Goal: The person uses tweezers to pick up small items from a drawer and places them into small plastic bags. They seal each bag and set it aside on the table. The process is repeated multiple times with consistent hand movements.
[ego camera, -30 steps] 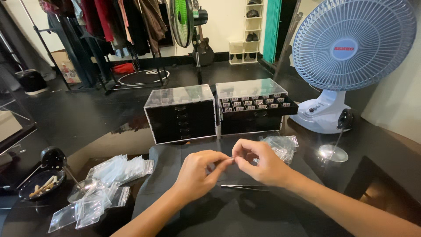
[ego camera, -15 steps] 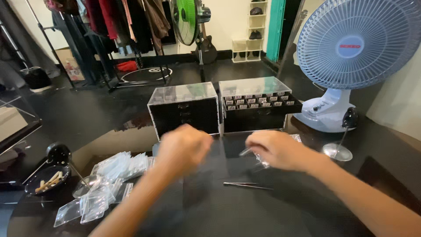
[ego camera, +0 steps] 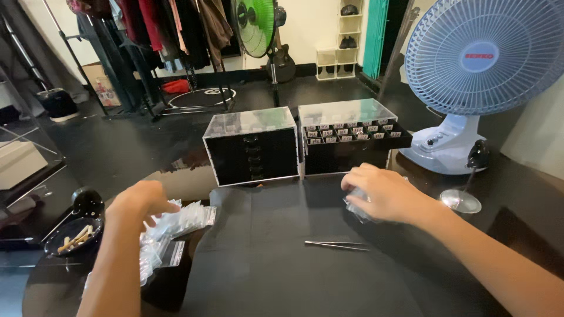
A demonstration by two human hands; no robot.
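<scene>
Clear plastic is the material under both hands in the head view, the only view available. The left hand [ego camera: 141, 202] is at the left edge of the dark surface [ego camera: 264, 276], knuckles up and fingers curled down onto a loose heap of small clear zip bags [ego camera: 176, 226]; it is touching the top of the heap, but whether it has pinched any one bag cannot be told, since the fingertips are hidden beneath the hand. The right hand [ego camera: 382, 191] is well apart from it, to the right of centre, cupped palm-down over a second, smaller bunch of clear bags [ego camera: 358, 208]; its fingers are bent and in contact with the plastic, partly closed, and a firm hold cannot be confirmed. Between the two hands, but much nearer the right, a pair of thin metal tweezers [ego camera: 336, 244] lies flat on the surface, its long axis running left to right, just in front of and below the right hand, not touched by either. Beyond the hands, two black drawer cabinets [ego camera: 252, 152] with clear tops stand side by side, the right-hand one with a drawer pulled out. A pale blue desk fan [ego camera: 487, 64] stands at far right; a small black dish [ego camera: 73, 235] sits at far left.
</scene>
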